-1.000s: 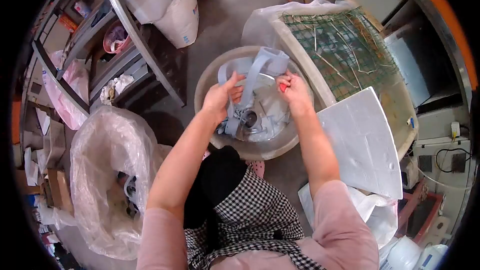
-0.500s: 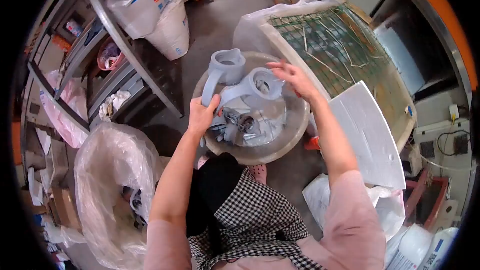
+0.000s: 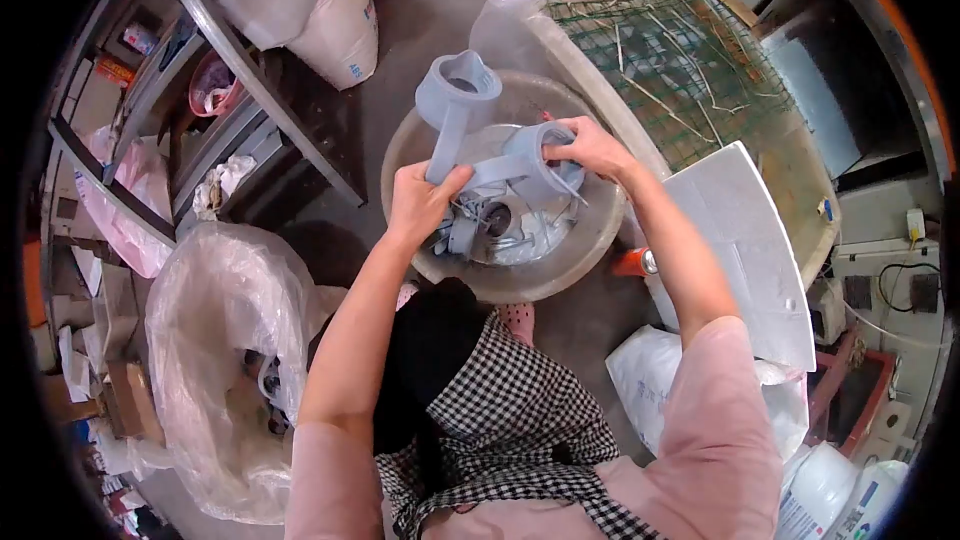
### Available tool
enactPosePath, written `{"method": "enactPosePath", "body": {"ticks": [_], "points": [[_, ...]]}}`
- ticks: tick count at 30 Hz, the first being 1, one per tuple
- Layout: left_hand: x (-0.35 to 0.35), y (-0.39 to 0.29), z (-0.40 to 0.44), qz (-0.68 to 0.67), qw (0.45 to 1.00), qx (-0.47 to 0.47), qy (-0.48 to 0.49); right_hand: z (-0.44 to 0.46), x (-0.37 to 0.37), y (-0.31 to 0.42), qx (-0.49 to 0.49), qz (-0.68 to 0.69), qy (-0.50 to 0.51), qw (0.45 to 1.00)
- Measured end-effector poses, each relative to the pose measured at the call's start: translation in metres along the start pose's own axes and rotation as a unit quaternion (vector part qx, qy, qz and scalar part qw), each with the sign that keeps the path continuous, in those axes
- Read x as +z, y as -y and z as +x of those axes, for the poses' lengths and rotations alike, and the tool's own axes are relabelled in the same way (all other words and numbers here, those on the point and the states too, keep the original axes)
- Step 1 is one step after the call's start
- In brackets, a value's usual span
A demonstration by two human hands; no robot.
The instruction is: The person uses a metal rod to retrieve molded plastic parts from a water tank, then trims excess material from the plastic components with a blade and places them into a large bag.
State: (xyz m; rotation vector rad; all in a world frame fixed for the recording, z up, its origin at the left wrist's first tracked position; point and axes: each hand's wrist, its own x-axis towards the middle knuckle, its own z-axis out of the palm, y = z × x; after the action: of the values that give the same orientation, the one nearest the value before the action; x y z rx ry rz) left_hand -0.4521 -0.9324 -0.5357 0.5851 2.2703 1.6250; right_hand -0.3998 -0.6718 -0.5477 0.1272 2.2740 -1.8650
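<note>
My left hand (image 3: 422,202) is closed around the handle ends of two grey plastic pieces, each a short ring-shaped collar on a long handle. One collar (image 3: 440,100) points up and away, with a notched lip. The other collar (image 3: 530,168) extends to the right. At that right collar, my right hand (image 3: 594,150) grips the wall, its thumb or finger reaching into the opening; the exact fingertips are partly hidden. Both pieces are held above a round basin (image 3: 545,288), which contains grey plastic scraps (image 3: 462,236) and a dark-centred ring.
A plastic-lined bag (image 3: 190,340) stands at left, near a metal rack (image 3: 255,90). Sacks (image 3: 335,25) are at the back. To the right are a tub topped with green mesh (image 3: 640,80), a white board (image 3: 740,240) and an orange can (image 3: 633,262).
My right hand has gone from hovering with fingers spread beside the right collar to gripping its wall. The right collar has tilted. My left hand keeps both handles. The camera view has shifted slightly.
</note>
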Motion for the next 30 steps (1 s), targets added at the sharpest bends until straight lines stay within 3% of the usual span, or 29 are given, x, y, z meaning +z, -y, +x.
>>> {"method": "enactPosePath", "body": {"ticks": [2, 4, 6, 10, 12, 15, 17, 18, 20, 22, 24, 25, 26, 27, 30], "points": [[0.003, -0.003, 0.001, 0.002, 1.000, -0.012, 0.013, 0.003, -0.004, -0.005, 0.036, 0.002, 0.005, 0.999], [0.009, 0.006, 0.005, 0.011, 1.000, -0.009, 0.017, 0.010, 0.000, -0.024, 0.024, -0.035, -0.021, 0.999], [0.014, 0.013, 0.004, 0.019, 1.000, -0.006, 0.024, 0.012, 0.003, -0.041, 0.024, -0.157, -0.090, 0.983], [0.015, 0.010, 0.008, 0.068, 0.997, -0.024, 0.038, 0.008, 0.006, -0.036, 0.013, -0.203, -0.141, 0.969], [0.013, 0.012, 0.016, 0.081, 0.995, -0.045, 0.048, 0.027, -0.010, -0.054, 0.040, -0.171, -0.079, 0.981], [0.007, 0.011, 0.021, 0.024, 0.999, 0.000, 0.029, 0.025, -0.022, -0.046, -0.012, -0.080, -0.108, 0.991], [-0.008, 0.001, 0.025, 0.040, 0.998, -0.036, 0.023, 0.034, -0.041, -0.065, 0.089, 0.114, -0.231, 0.962], [-0.017, 0.000, 0.027, 0.038, 0.998, -0.039, 0.017, 0.038, -0.041, -0.079, 0.089, 0.111, -0.225, 0.964], [-0.041, 0.001, 0.028, 0.064, 0.996, -0.067, -0.017, 0.046, -0.031, -0.131, 0.134, -0.065, -0.394, 0.907], [-0.082, -0.023, 0.010, 0.209, 0.974, -0.078, -0.033, 0.056, -0.018, -0.222, 0.128, -0.190, -0.219, 0.948], [-0.139, -0.015, -0.035, 0.177, 0.969, -0.131, -0.114, 0.047, 0.034, -0.217, 0.230, -0.270, -0.160, 0.921], [-0.169, -0.011, -0.062, 0.117, 0.962, -0.178, -0.170, 0.048, 0.053, -0.227, 0.264, -0.271, -0.144, 0.914], [-0.208, 0.014, -0.103, 0.150, 0.948, -0.149, -0.237, 0.051, 0.071, -0.242, 0.298, -0.271, -0.127, 0.906], [-0.253, 0.031, -0.149, 0.233, 0.915, -0.200, -0.260, 0.056, 0.088, -0.261, 0.305, -0.267, -0.123, 0.906], [-0.311, 0.043, -0.252, 0.259, 0.846, -0.311, -0.346, 0.067, 0.123, -0.298, 0.279, -0.302, -0.152, 0.899]]}}
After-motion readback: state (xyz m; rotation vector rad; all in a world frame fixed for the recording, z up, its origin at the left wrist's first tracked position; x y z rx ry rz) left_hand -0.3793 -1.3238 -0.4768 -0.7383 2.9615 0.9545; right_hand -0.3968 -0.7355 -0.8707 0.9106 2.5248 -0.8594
